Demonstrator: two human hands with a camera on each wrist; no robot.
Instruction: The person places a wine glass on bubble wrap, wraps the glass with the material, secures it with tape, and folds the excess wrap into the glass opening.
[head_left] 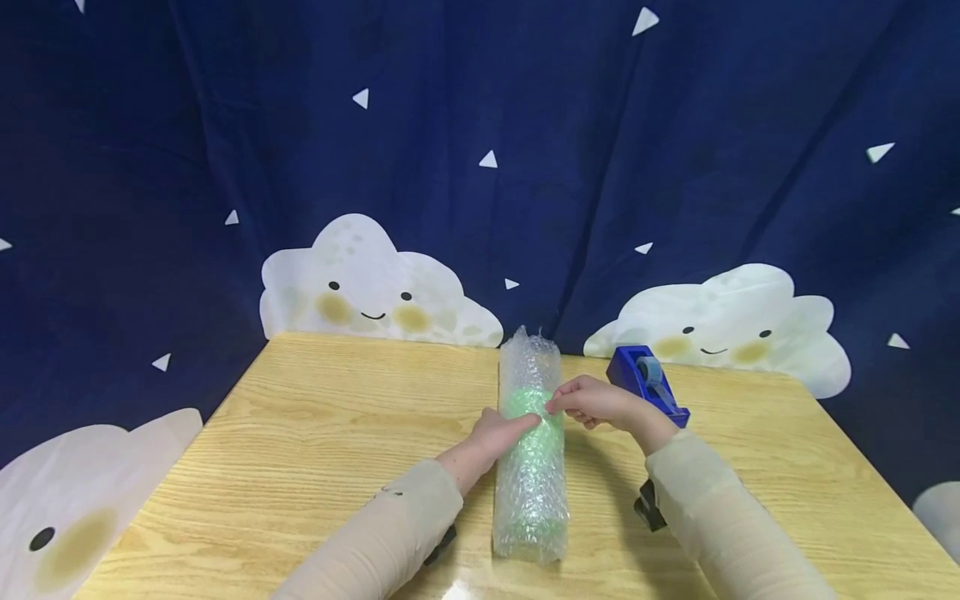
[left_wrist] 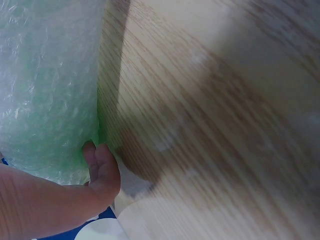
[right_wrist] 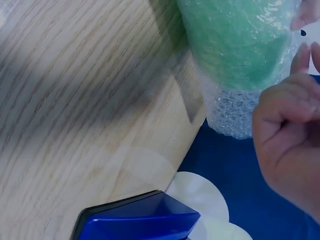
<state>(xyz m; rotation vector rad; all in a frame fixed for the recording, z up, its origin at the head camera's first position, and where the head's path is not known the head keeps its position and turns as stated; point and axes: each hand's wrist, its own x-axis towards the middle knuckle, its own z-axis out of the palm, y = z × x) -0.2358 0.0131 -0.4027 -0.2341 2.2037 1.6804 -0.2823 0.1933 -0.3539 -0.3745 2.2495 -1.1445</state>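
Note:
A long bundle of clear bubble wrap (head_left: pixel 531 492) lies lengthwise on the wooden table, something light green (right_wrist: pixel 235 45) showing through its layers. My left hand (head_left: pixel 498 437) holds it from the left side, thumb laid across the top. In the left wrist view, the fingers (left_wrist: pixel 104 167) bend against the bundle's side near the tabletop. From the right, my right hand (head_left: pixel 596 402) meets the wrap close to the left thumb, thumb and forefinger pinched together at its surface. Whether a bit of tape sits between those fingertips I cannot tell.
A blue tape dispenser (head_left: pixel 645 383) with a roll of pale blue tape (head_left: pixel 651 372) stands on the table behind the right wrist. The bundle's far end reaches the table's back edge, near a dark blue curtain (head_left: pixel 450 167) with clouds and white triangles.

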